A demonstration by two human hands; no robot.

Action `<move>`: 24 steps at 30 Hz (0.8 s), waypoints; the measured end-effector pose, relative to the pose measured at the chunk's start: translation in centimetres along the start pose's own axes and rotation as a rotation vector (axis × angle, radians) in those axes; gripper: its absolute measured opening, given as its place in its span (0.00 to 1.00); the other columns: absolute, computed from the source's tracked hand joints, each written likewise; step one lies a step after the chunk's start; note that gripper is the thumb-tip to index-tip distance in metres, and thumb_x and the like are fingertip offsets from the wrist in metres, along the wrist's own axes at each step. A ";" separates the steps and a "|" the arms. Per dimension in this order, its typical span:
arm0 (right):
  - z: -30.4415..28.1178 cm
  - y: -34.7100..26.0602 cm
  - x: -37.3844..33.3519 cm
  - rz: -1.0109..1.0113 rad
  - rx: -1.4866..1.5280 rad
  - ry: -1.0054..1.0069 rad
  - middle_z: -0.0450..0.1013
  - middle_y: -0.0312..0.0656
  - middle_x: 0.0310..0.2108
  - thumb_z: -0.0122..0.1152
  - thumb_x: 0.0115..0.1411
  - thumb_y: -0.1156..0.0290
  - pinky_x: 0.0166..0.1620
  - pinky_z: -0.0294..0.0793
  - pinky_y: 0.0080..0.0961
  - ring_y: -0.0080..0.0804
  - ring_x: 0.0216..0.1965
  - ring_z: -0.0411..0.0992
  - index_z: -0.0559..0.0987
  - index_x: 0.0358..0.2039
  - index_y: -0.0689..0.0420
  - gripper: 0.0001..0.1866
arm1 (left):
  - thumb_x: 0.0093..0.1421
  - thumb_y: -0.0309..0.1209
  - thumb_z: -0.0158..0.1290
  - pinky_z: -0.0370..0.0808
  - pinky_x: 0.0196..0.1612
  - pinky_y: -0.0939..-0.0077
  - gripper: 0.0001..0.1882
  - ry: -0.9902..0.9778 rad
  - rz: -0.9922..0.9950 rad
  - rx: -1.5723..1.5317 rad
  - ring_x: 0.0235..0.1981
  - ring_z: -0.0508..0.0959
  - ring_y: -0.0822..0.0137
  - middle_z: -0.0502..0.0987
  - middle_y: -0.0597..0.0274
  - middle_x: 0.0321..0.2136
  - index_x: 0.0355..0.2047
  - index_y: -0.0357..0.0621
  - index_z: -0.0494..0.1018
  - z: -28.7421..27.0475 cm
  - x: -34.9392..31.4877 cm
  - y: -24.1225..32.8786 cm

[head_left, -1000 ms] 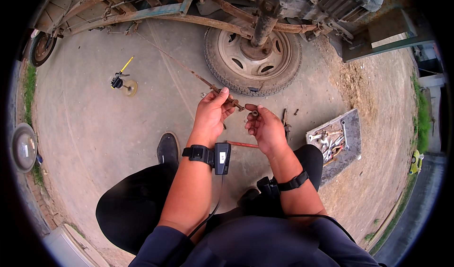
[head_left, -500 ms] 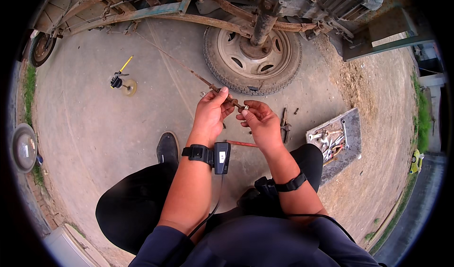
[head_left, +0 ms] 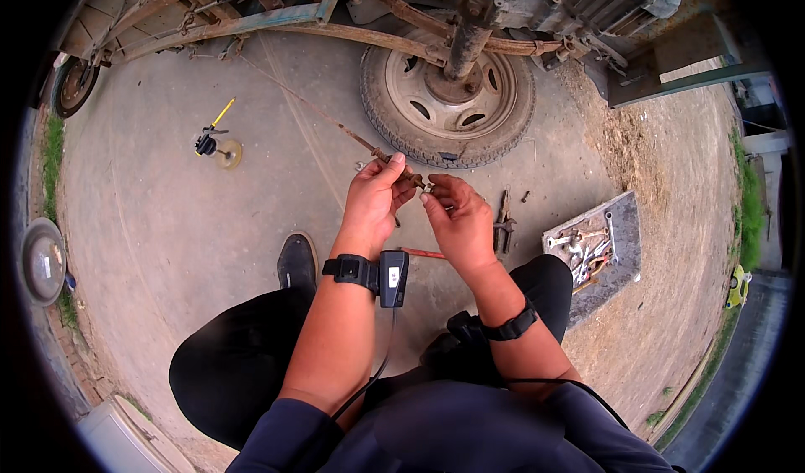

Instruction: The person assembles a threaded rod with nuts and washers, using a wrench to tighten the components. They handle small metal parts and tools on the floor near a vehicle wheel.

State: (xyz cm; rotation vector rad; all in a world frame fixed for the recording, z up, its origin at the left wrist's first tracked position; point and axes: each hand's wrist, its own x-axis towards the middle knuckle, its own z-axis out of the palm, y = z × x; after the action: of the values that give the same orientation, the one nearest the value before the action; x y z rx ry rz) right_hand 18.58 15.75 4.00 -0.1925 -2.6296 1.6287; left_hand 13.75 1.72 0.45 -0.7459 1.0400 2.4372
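A long rusty rod (head_left: 356,138) runs from under the vehicle frame down to my hands. My left hand (head_left: 374,200) is closed round the rod near its close end, thumb on top. At the tip, my right hand (head_left: 459,221) pinches a small, light-coloured metal piece that looks like a nut (head_left: 428,188). It sits at the rod's end; whether it is threaded on cannot be made out. Behind both hands stands the wheel with its tyre (head_left: 447,156).
An open toolbox (head_left: 627,267) full of wrenches lies by my right knee. Pliers (head_left: 504,223) and a red bar (head_left: 423,253) rest on the concrete. An oil can with a yellow spout (head_left: 223,148) stands at left. Overhead is the rusty vehicle frame (head_left: 243,25).
My right hand has shifted slightly left and its fingers have turned about the small metal piece at the rod's end. The left hand keeps its hold in the same place.
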 end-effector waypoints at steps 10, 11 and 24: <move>0.2 0.4 -0.1 -0.066 -0.024 0.042 0.80 0.41 0.34 0.67 0.57 0.77 0.34 0.78 0.20 0.25 0.32 0.79 0.77 0.39 0.63 0.10 | 0.64 0.36 0.59 0.76 0.40 0.72 0.07 0.006 -0.011 0.009 0.32 0.80 0.70 0.79 0.68 0.30 0.34 0.51 0.72 0.1 0.0 0.1; 0.3 0.7 -0.1 -0.068 -0.037 0.047 0.80 0.41 0.34 0.67 0.57 0.77 0.34 0.78 0.20 0.25 0.32 0.79 0.77 0.39 0.63 0.10 | 0.64 0.36 0.59 0.76 0.40 0.72 0.07 0.005 -0.012 0.012 0.32 0.80 0.70 0.79 0.69 0.30 0.34 0.51 0.72 0.0 0.0 0.1; 0.6 1.2 -0.3 -0.052 0.033 0.055 0.79 0.41 0.34 0.67 0.57 0.78 0.35 0.78 0.19 0.23 0.32 0.79 0.77 0.38 0.64 0.10 | 0.64 0.36 0.59 0.76 0.40 0.73 0.07 -0.005 -0.002 0.008 0.32 0.80 0.71 0.79 0.70 0.29 0.34 0.52 0.73 0.0 0.1 -0.1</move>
State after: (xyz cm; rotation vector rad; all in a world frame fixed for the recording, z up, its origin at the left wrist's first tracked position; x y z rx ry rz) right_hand 18.89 15.71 2.72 -0.1640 -2.5439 1.6255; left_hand 13.77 1.78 0.35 -0.7377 1.0463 2.4306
